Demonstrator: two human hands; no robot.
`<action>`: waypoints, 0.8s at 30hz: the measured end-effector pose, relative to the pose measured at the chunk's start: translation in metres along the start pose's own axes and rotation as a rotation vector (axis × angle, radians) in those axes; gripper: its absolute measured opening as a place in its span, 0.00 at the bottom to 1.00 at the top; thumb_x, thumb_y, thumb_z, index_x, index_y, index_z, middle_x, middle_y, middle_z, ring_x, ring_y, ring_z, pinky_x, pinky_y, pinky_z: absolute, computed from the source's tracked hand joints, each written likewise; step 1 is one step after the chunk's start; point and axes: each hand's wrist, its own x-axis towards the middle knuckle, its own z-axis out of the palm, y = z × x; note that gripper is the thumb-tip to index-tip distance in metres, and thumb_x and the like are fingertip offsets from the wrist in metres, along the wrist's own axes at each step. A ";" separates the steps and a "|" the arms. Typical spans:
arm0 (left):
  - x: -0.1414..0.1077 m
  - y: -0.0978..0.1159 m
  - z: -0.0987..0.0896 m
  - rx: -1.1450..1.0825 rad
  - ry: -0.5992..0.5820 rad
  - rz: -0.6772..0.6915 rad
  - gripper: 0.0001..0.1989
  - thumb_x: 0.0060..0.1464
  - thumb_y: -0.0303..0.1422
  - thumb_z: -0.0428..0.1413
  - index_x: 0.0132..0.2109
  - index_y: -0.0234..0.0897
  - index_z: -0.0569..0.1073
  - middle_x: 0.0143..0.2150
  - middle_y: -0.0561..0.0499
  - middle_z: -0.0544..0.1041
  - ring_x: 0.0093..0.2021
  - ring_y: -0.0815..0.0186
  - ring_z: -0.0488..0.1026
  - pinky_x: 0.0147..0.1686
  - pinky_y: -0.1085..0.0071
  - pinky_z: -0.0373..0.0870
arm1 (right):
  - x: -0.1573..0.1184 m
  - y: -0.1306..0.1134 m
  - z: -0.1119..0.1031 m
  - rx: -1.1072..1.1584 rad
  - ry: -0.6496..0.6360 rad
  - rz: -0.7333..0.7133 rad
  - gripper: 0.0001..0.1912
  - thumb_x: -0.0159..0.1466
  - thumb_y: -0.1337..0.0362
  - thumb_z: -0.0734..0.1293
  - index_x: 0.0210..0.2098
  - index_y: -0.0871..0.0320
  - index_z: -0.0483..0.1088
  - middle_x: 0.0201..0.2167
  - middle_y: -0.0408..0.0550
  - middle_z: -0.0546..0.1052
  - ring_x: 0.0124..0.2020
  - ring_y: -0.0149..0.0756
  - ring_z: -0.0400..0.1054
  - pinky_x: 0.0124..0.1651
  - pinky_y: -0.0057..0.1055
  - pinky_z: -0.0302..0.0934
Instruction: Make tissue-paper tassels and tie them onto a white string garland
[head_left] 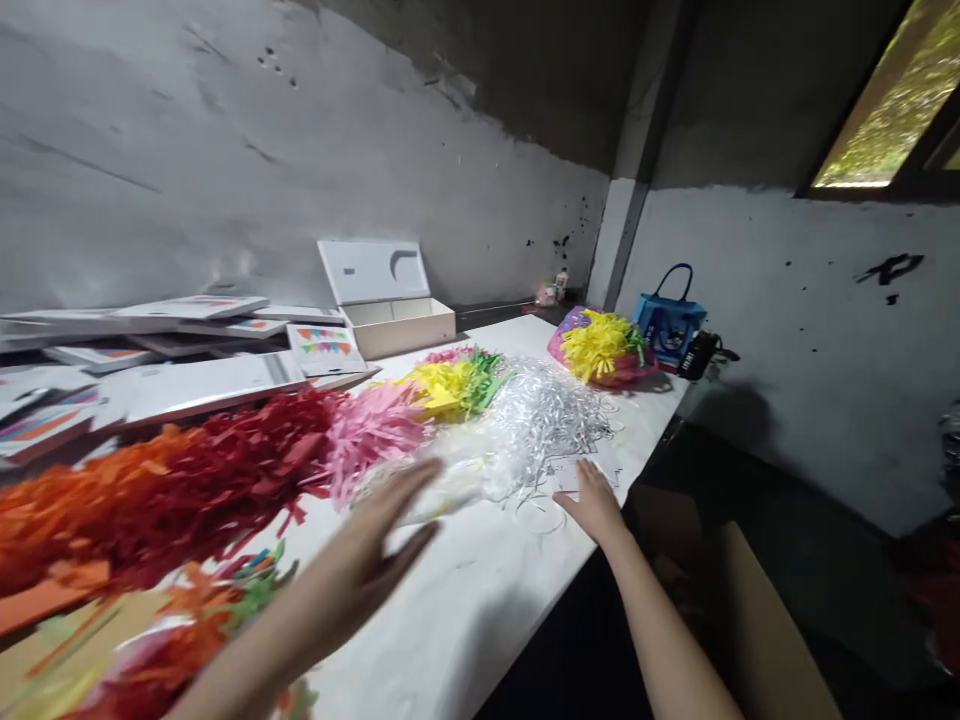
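My left hand [379, 545] hovers over the white tabletop with thumb and fingers apart, holding nothing; motion blurs it a little. Just beyond it lies a flattened clear plastic bag [450, 475]. My right hand [592, 502] reaches to a white paper sheet [568, 474] near the table's right edge, its fingers outstretched and thumb spread. Whether it presses on the sheet I cannot tell. Behind the sheet rises a tangled heap of silvery-white strands [544, 405]. Left of the heap sit bunches of pink tissue-paper strips [379, 430] and yellow strips [442, 388], with green ones beside them.
Long piles of red [277, 440] and orange strips [112, 490] run along the left. Behind them lie stacked flat white boxes [217, 385] and an open box [409, 328]. Farther back are a bag of yellow strips [600, 348] and a blue bag [670, 322]. Cardboard [776, 620] stands below right.
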 end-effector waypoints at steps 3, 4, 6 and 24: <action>0.086 0.017 0.111 -0.018 -0.363 0.306 0.25 0.66 0.41 0.50 0.67 0.42 0.63 0.70 0.40 0.63 0.67 0.52 0.63 0.65 0.53 0.60 | 0.009 0.003 0.005 -0.133 -0.054 -0.045 0.34 0.63 0.55 0.70 0.62 0.70 0.65 0.66 0.70 0.62 0.68 0.57 0.55 0.68 0.48 0.50; 0.109 0.015 0.144 0.015 -0.402 0.380 0.26 0.67 0.40 0.49 0.68 0.38 0.61 0.70 0.36 0.62 0.68 0.51 0.62 0.65 0.51 0.61 | 0.009 0.003 0.007 -0.173 -0.062 -0.061 0.31 0.64 0.57 0.70 0.61 0.69 0.66 0.65 0.71 0.63 0.68 0.57 0.56 0.67 0.48 0.53; 0.145 0.004 0.195 0.035 -0.481 0.457 0.30 0.61 0.42 0.56 0.66 0.34 0.63 0.67 0.32 0.65 0.66 0.49 0.64 0.63 0.53 0.63 | 0.005 0.004 0.011 -0.240 -0.073 -0.105 0.26 0.64 0.62 0.70 0.58 0.69 0.69 0.62 0.71 0.67 0.65 0.57 0.60 0.64 0.48 0.57; 0.187 0.003 0.184 -0.006 -0.447 0.543 0.16 0.66 0.39 0.53 0.46 0.36 0.82 0.42 0.41 0.84 0.42 0.57 0.80 0.45 0.68 0.70 | -0.012 0.023 -0.072 -0.023 0.185 -0.341 0.16 0.63 0.72 0.67 0.48 0.54 0.77 0.46 0.48 0.82 0.48 0.39 0.76 0.53 0.36 0.69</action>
